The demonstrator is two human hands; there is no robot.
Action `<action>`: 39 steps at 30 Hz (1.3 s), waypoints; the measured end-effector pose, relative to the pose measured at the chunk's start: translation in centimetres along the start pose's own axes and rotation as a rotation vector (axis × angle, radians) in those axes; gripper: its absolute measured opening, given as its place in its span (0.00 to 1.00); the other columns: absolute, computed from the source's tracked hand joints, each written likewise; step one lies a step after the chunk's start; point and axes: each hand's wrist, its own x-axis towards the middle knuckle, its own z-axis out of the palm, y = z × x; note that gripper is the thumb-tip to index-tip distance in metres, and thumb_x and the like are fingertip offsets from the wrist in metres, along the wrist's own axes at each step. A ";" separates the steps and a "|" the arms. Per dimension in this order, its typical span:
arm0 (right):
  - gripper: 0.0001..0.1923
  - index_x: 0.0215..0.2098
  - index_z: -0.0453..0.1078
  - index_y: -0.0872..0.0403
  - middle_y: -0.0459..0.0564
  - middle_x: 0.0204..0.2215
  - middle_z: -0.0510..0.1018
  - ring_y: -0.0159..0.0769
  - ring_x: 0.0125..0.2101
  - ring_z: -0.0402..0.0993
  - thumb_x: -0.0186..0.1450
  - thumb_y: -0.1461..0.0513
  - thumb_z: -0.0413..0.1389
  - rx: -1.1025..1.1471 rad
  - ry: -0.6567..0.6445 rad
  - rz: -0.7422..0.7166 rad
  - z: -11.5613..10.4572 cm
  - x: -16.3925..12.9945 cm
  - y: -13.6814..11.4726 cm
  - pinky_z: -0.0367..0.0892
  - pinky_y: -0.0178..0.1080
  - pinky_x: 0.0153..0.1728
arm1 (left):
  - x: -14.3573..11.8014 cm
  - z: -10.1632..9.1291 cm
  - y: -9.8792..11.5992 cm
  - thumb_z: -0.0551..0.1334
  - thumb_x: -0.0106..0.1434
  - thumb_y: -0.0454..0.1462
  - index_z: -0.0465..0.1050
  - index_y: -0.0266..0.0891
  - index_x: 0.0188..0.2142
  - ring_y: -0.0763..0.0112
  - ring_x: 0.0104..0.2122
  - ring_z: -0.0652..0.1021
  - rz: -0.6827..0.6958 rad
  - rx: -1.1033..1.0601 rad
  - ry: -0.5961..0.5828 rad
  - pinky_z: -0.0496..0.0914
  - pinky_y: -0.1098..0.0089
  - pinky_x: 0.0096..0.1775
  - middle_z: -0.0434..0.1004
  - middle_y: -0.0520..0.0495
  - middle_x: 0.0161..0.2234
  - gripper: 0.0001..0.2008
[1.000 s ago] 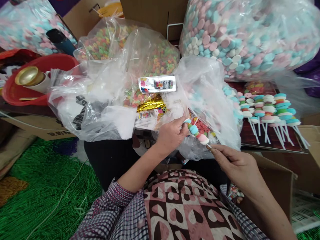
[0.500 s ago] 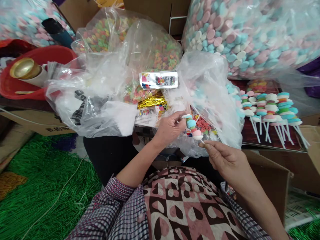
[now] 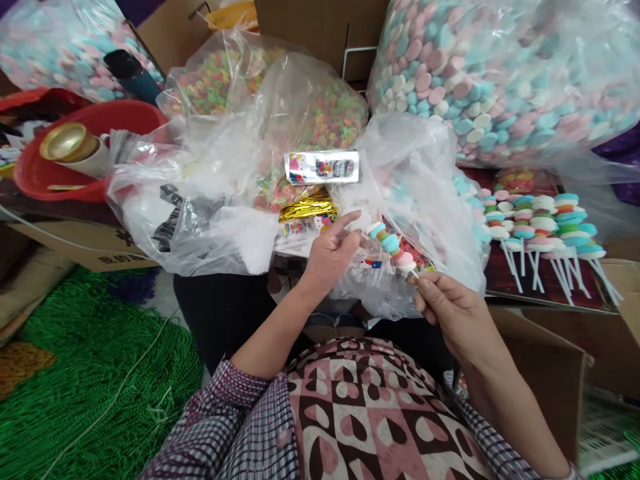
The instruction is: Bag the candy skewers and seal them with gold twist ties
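My right hand (image 3: 450, 310) pinches the white stick of a candy skewer (image 3: 393, 245) stacked with blue, green, pink and white discs, tilted up to the left. My left hand (image 3: 330, 252) is just left of the skewer's top, fingers spread, holding nothing and not touching it. Both hands hover over an open clear plastic bag (image 3: 415, 193) of small ring candies. A gold foil packet (image 3: 306, 205) and a printed white label strip (image 3: 323, 167) lie just beyond my left hand.
A row of finished skewers (image 3: 540, 230) lies on the dark board to the right. A huge bag of pastel disc candies (image 3: 500, 73) fills the back right, bags of coloured rings (image 3: 310, 113) the centre. A red basin (image 3: 95, 153) with a gold tape roll sits left; green netting (image 3: 90, 373) lies below.
My left hand has let go of the skewer's top and opened its fingers. The skewer, still in my right hand, tilted slightly and shifted a little right.
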 end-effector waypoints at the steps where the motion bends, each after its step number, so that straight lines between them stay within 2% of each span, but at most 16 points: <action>1: 0.16 0.35 0.74 0.53 0.42 0.20 0.72 0.25 0.16 0.58 0.61 0.49 0.63 0.063 0.002 -0.002 0.2 0.2 0.0 0.53 0.31 0.16 | 0.0 -0.1 0.0 0.58 0.64 0.42 0.73 0.40 0.54 0.80 0.18 0.60 -0.036 -0.043 0.001 0.59 0.73 0.23 0.78 0.53 0.26 0.20; 3: 0.16 0.35 0.73 0.53 0.44 0.23 0.75 0.25 0.16 0.60 0.59 0.50 0.64 0.147 0.005 -0.015 0.6 0.5 -0.2 0.55 0.31 0.17 | -0.1 -0.2 -0.1 0.58 0.65 0.43 0.75 0.40 0.50 0.80 0.17 0.61 -0.074 -0.103 -0.010 0.59 0.74 0.23 0.76 0.54 0.24 0.17; 6: 0.15 0.36 0.72 0.52 0.46 0.28 0.78 0.26 0.18 0.63 0.60 0.51 0.64 0.174 0.006 -0.050 1.3 0.8 -0.8 0.58 0.32 0.18 | -0.3 -0.1 -0.4 0.59 0.65 0.46 0.77 0.40 0.46 0.80 0.18 0.63 -0.059 -0.122 -0.011 0.60 0.74 0.24 0.75 0.54 0.23 0.16; 10: 0.12 0.36 0.72 0.51 0.49 0.34 0.80 0.28 0.22 0.66 0.63 0.51 0.61 0.167 -0.012 -0.114 2.5 0.9 -1.6 0.61 0.33 0.21 | -0.6 -0.2 -0.6 0.59 0.66 0.50 0.77 0.41 0.46 0.80 0.19 0.64 -0.014 -0.135 0.015 0.62 0.73 0.24 0.75 0.53 0.25 0.18; 12: 0.12 0.37 0.72 0.50 0.48 0.32 0.79 0.29 0.23 0.66 0.65 0.50 0.59 0.155 -0.039 -0.135 3.0 0.8 -1.7 0.61 0.33 0.21 | -0.7 -0.3 -0.6 0.58 0.66 0.51 0.76 0.42 0.47 0.79 0.19 0.66 0.019 -0.126 0.020 0.63 0.73 0.25 0.76 0.52 0.26 0.19; 16: 0.14 0.39 0.71 0.50 0.42 0.21 0.73 0.30 0.21 0.65 0.67 0.49 0.57 0.125 -0.106 -0.137 3.9 0.7 -1.4 0.60 0.33 0.21 | -1.1 -0.1 -0.8 0.57 0.67 0.50 0.75 0.40 0.47 0.75 0.27 0.74 0.173 -0.042 0.022 0.69 0.72 0.33 0.78 0.50 0.28 0.19; 20: 0.13 0.40 0.70 0.50 0.43 0.22 0.76 0.31 0.21 0.70 0.68 0.49 0.57 0.172 -0.219 -0.082 4.4 0.6 -1.0 0.61 0.33 0.20 | -1.4 0.3 -0.8 0.58 0.66 0.48 0.75 0.39 0.44 0.74 0.29 0.74 0.279 0.189 0.010 0.68 0.72 0.35 0.78 0.50 0.29 0.17; 23: 0.12 0.38 0.70 0.50 0.43 0.24 0.75 0.31 0.23 0.74 0.67 0.50 0.59 0.255 -0.231 -0.076 4.5 0.7 -0.9 0.60 0.32 0.19 | -1.5 0.2 -0.8 0.57 0.66 0.47 0.74 0.39 0.42 0.74 0.30 0.73 0.251 0.256 -0.031 0.67 0.72 0.34 0.78 0.49 0.32 0.15; 28: 0.14 0.37 0.70 0.50 0.43 0.28 0.76 0.30 0.22 0.75 0.64 0.50 0.62 0.320 -0.178 -0.056 4.2 1.0 -0.8 0.59 0.30 0.16 | -1.6 -0.6 -0.7 0.62 0.63 0.46 0.73 0.39 0.40 0.72 0.36 0.76 0.160 0.129 -0.233 0.69 0.72 0.38 0.79 0.47 0.38 0.13; 33: 0.14 0.37 0.70 0.51 0.42 0.25 0.75 0.28 0.20 0.73 0.64 0.50 0.62 0.303 -0.193 -0.049 4.1 1.3 -0.2 0.58 0.29 0.15 | -1.5 -1.0 -1.0 0.62 0.63 0.44 0.74 0.38 0.33 0.73 0.30 0.75 0.149 0.141 -0.215 0.68 0.71 0.36 0.77 0.51 0.29 0.11; 39: 0.14 0.37 0.71 0.50 0.42 0.23 0.76 0.30 0.20 0.74 0.64 0.49 0.62 0.307 -0.161 -0.092 4.0 1.7 0.2 0.59 0.31 0.16 | -1.3 -0.9 -1.4 0.59 0.65 0.46 0.73 0.38 0.35 0.73 0.30 0.72 0.146 0.183 -0.221 0.67 0.71 0.35 0.75 0.51 0.29 0.13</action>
